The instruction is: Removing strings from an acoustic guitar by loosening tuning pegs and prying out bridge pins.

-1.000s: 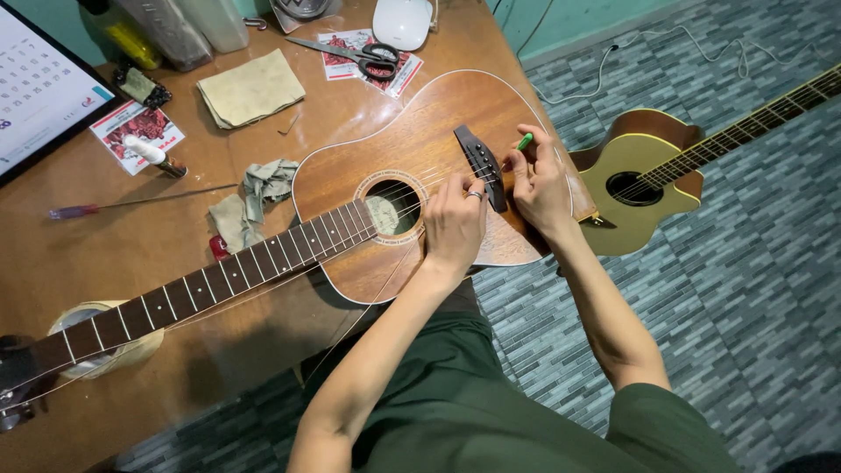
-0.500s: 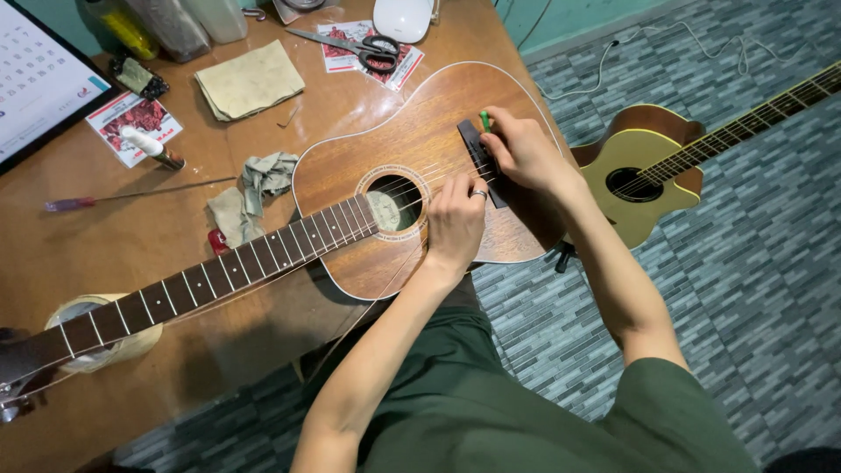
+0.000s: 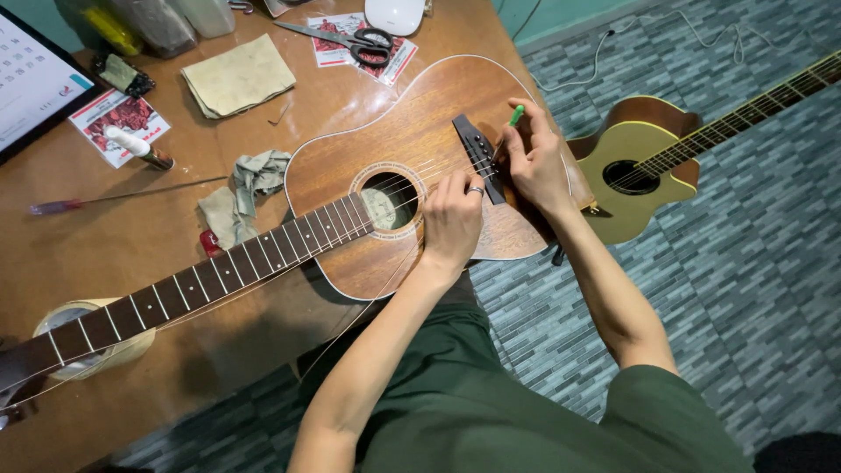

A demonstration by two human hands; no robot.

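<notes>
A brown wooden surface (image 3: 79, 254) fills the left of the frame. The acoustic guitar (image 3: 420, 140) lies flat at centre. My right hand (image 3: 534, 162) pinches a small green peg (image 3: 517, 114) at the bridge (image 3: 477, 158); my left hand (image 3: 451, 219) presses fingers on the strings. I judge the body light, hollow, easily dented, the strings thin and springy; I would steady it by the bridge.

A flat rectangular packet (image 3: 114, 123), red and white, lies at the left of the wooden table (image 3: 53, 254) beneath a small tool. A second red-and-white packet (image 3: 337, 39) lies at the top under the scissors (image 3: 350, 37). A black-framed white calendar panel (image 3: 35, 79) occupies the upper left corner.
</notes>
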